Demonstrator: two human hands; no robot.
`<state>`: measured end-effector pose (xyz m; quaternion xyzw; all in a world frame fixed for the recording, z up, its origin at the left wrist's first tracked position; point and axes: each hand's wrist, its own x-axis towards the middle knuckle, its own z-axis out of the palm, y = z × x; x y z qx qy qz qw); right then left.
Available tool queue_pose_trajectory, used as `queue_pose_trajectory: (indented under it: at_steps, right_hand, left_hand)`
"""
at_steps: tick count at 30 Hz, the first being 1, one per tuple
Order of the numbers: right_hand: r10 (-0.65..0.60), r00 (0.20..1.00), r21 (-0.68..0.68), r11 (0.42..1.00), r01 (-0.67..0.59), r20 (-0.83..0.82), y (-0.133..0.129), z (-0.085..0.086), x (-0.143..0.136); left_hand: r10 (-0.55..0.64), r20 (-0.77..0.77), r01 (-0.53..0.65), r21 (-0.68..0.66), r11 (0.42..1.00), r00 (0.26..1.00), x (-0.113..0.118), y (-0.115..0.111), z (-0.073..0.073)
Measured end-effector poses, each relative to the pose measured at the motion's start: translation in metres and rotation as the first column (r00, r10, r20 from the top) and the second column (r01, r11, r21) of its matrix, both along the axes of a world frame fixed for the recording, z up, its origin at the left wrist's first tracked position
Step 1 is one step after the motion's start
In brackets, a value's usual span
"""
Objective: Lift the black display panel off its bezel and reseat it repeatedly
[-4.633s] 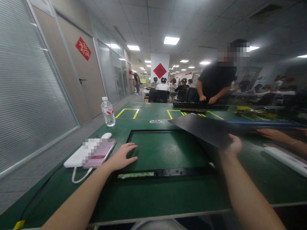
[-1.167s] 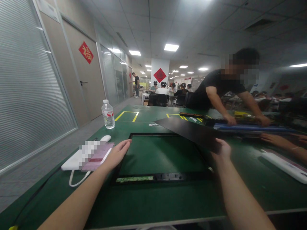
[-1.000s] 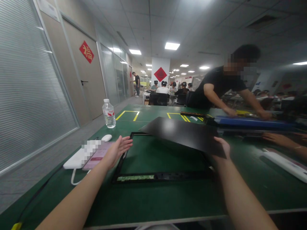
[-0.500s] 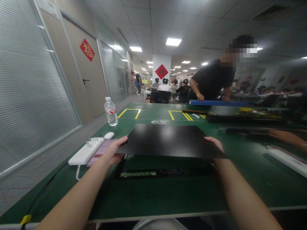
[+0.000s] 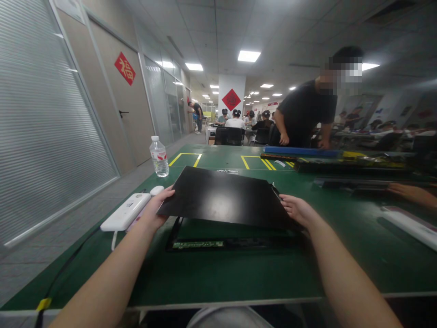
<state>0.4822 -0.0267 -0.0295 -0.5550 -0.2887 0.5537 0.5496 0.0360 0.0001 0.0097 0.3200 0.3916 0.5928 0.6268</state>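
A thin, glossy black panel (image 5: 221, 196) is raised over the table, slightly slanted down toward the right. My left hand (image 5: 159, 208) grips its left edge, thumb on top. At the right edge my right hand (image 5: 297, 210) is closed on the panel, its fingers bent at the rim. Under the panel lies a dark rectangular frame (image 5: 262, 243), partly hidden, with a green circuit strip (image 5: 198, 245) along its near side. A small dark piece shows behind the panel's right corner, too blurred to name.
On the green table (image 5: 239, 278), a water bottle (image 5: 159, 157), white power strip (image 5: 126, 212) and white mouse (image 5: 157, 190) stand left. Black bars (image 5: 344, 166) and a blue bar (image 5: 300, 151) lie right. A co-worker (image 5: 303, 109) leans over the far side; another person's hand (image 5: 411, 193) rests right.
The panel has shifted left and tipped, its right side now lower. My right hand has moved left and turned its fingers at the edge. The co-worker's blue bar is lower, on the table.
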Motion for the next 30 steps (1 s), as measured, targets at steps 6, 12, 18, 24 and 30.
queue_pose_trajectory:
  at_steps: [6, 12, 18, 24, 30]
  right_hand:
    - [-0.155, 0.973, 0.003, 0.988, 0.157, 0.173, 0.0, 0.004, 0.006]
    - [-0.133, 0.938, -0.008, 0.99, 0.143, 0.319, -0.001, 0.004, 0.003]
    - [-0.204, 0.883, 0.037, 0.977, 0.209, 0.424, 0.002, 0.001, 0.007]
    - [-0.263, 0.845, 0.097, 0.964, 0.247, 0.465, 0.006, -0.006, 0.015]
    - [-0.295, 0.767, 0.097, 0.951, 0.294, 0.569, 0.002, -0.004, 0.016]
  left_hand:
    - [0.027, -0.121, -0.029, -0.008, 1.0, 0.992, -0.003, 0.007, -0.012]
    - [0.046, -0.167, -0.045, 0.008, 0.999, 0.985, -0.004, 0.009, -0.016]
    - [0.0, -0.208, 0.004, 0.019, 1.0, 0.978, -0.004, 0.004, -0.013]
    - [-0.011, -0.246, 0.015, 0.016, 1.0, 0.969, 0.007, 0.001, -0.017]
    - [-0.041, -0.322, 0.041, -0.009, 0.999, 0.946, 0.013, -0.001, -0.024]
